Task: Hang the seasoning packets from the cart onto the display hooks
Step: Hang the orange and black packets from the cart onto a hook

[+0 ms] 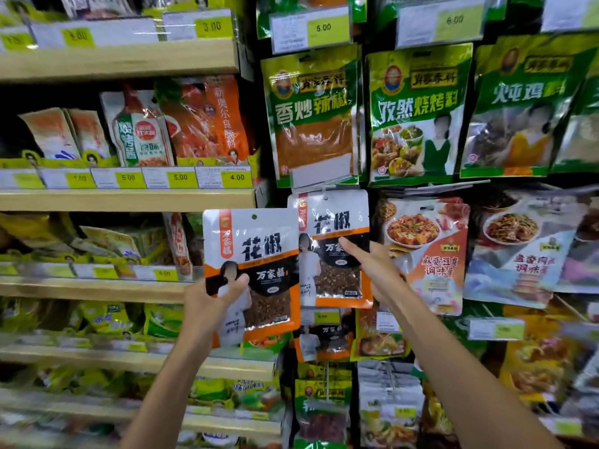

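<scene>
Left hand [207, 306] grips packet's [256, 270] lower-left edge.

Hanging packets [334, 247] crowding display hooks [324, 189]

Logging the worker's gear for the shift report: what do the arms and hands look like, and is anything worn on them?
Both arms are bare up to the frame's lower edge: no sleeves show. The left hand and the right hand wear no gloves. No watch, bracelet or ring is visible on the wrists or fingers that show. No markings or bandages can be made out.
</scene>
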`<state>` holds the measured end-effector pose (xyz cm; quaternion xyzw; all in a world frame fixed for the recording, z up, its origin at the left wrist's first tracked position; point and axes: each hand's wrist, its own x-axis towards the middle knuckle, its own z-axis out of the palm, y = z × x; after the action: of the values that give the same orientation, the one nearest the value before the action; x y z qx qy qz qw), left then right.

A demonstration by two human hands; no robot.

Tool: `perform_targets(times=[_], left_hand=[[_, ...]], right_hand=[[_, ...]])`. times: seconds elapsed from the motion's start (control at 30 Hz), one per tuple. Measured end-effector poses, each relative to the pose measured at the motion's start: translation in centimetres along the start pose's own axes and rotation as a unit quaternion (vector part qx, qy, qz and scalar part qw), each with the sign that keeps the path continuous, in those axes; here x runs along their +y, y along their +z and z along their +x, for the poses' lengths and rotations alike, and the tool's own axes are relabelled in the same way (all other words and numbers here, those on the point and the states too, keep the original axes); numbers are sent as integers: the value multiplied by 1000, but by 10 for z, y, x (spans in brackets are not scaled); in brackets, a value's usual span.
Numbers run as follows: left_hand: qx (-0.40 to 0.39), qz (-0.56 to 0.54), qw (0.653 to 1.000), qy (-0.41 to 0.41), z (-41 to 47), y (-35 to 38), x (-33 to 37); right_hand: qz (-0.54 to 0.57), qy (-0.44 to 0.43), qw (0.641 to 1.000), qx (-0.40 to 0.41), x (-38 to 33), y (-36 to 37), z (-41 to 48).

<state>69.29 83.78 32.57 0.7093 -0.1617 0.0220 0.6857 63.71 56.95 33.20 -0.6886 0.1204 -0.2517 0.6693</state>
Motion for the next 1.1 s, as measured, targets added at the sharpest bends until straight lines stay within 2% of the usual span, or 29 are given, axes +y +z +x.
perform_targets(times=[0.27, 0.47, 0.57, 0.7, 0.77, 0.83, 0.93, 1.0, 1.1], left_hand=[[-13, 5, 1000, 3, 11, 8, 5], [-20, -18, 999, 39, 12, 16, 10], [-39, -15, 999, 33, 17, 16, 5], [-69, -19, 997, -2, 20, 20, -7], [-80, -20, 997, -12, 20, 25, -13], [-101, -15, 995, -13, 20, 32, -18], [-131, -17, 991, -15, 19, 46, -18], [-142, -25, 989, -14, 17, 57, -14], [-159, -31, 987, 9, 14, 69, -4]], right_hand=[[2, 28, 999, 19, -8, 10, 28], [-20, 72, 993, 92, -14, 19, 56], [-35, 71, 990, 118, -7, 22, 56], [-117, 43, 975, 182, 18, 24, 26], [-93, 11, 975, 201, 26, 27, 2], [-15, -1, 984, 178, 29, 31, -15], [82, 18, 992, 93, 23, 34, -31], [83, 7, 995, 51, 17, 33, -38], [62, -15, 996, 59, 13, 29, -42]])
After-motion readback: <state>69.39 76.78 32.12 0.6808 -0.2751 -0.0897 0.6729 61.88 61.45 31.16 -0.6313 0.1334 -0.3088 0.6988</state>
